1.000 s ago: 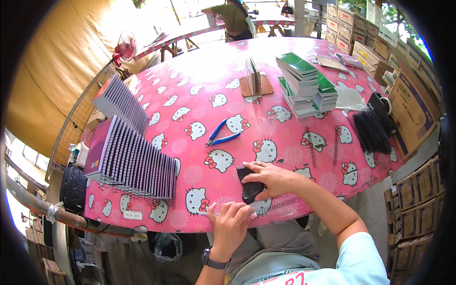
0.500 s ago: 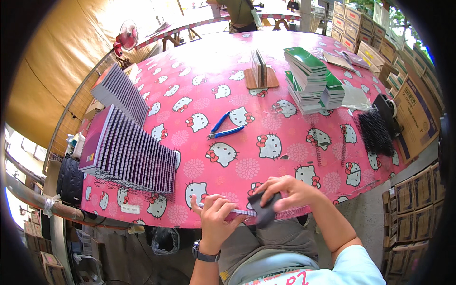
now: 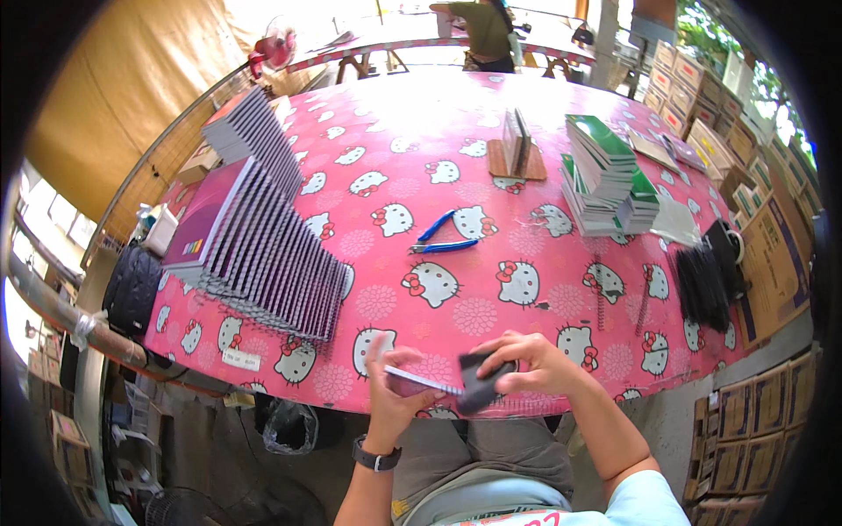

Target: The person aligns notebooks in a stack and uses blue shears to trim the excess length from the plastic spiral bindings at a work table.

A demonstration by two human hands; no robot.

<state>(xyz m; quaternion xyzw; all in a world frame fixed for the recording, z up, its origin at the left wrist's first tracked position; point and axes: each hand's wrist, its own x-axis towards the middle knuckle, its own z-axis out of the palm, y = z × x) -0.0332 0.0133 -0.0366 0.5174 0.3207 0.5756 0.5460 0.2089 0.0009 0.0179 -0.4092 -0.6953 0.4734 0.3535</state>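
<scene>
With bound notebooks stacked at left, our left hand holds another book, its coiling seemingly unfinished, our right hand gripping a black pad.

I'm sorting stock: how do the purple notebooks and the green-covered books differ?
The purple notebooks have a purple top cover; the green-covered books show green ones. The purple notebooks show ribbed, coil-like edges; the green-covered books show plain, pale ones. The purple notebooks form one slanting stack; the green-covered books form staggered piles. Both rest on the pink table.
</scene>
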